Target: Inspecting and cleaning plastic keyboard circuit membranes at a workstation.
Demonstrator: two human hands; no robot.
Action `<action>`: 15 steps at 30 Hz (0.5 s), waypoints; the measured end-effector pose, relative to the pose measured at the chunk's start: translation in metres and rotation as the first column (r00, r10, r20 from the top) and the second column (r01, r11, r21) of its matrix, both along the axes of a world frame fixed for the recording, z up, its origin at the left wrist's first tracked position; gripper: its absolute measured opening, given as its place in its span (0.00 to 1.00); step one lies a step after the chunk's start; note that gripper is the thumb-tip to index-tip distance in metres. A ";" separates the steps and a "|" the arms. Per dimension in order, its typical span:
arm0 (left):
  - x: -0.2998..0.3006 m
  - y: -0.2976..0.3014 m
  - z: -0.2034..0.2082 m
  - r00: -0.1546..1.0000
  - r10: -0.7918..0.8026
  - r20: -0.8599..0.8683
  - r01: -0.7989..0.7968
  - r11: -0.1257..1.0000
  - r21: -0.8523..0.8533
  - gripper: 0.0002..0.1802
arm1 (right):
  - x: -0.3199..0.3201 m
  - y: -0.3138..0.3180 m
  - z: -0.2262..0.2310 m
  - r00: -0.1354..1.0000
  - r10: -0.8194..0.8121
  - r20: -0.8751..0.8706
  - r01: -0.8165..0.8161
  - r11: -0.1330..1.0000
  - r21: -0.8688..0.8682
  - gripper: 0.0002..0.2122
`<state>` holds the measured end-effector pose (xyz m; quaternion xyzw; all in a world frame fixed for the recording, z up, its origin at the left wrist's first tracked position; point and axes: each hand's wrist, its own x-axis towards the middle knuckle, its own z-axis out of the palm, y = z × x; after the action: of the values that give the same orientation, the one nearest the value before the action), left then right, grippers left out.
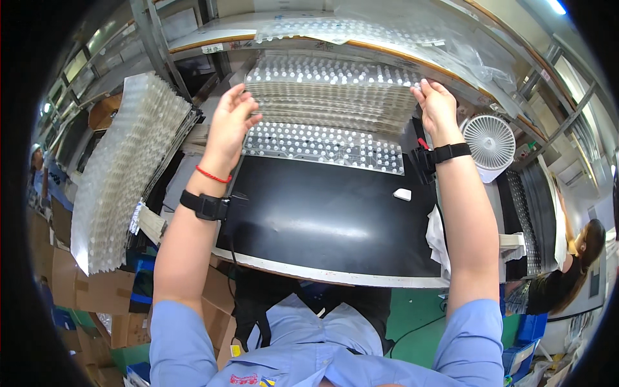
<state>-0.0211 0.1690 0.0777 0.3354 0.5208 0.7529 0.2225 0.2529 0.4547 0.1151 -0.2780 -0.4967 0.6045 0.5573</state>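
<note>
A stack of clear plastic sheets with rows of white dots [332, 106] leans at the far side of the black work mat [322, 213], its layered edges facing me. One flat dotted sheet [322, 147] lies in front of it on the mat. At the stack's left edge my left hand [232, 119] is raised with curled fingers apart, and no held thing shows in it. My right hand [438, 106] pinches at the upper right corner of the stack, where its fingertips meet a clear sheet. Black straps circle both wrists.
A small white block [402, 194] rests on the mat's right side. A white fan [489, 145] stands right of my right wrist. More dotted sheets [122, 174] are piled at left. A shelf [361, 44] crosses above the stack. Another person [570, 258] is at far right.
</note>
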 end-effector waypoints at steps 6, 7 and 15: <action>0.007 0.017 -0.022 0.938 -0.208 -0.276 0.111 0.937 -0.330 0.20 | -0.017 -0.008 -0.010 0.979 -0.091 0.182 0.070 0.990 0.122 0.29; 0.007 0.020 -0.029 0.883 -0.269 -0.384 0.122 0.923 -0.366 0.19 | -0.018 -0.010 -0.012 0.979 -0.090 0.185 0.069 0.991 0.116 0.29; 0.008 0.040 -0.052 0.136 -0.571 -0.809 -0.204 0.783 -0.587 0.27 | -0.012 -0.062 -0.026 0.631 -0.652 0.420 0.179 0.649 0.739 0.35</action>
<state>-0.0130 0.2088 0.0259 0.7185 0.6852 0.1176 0.0194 0.2408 0.3928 0.0891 -0.3803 -0.7464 0.1031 0.5363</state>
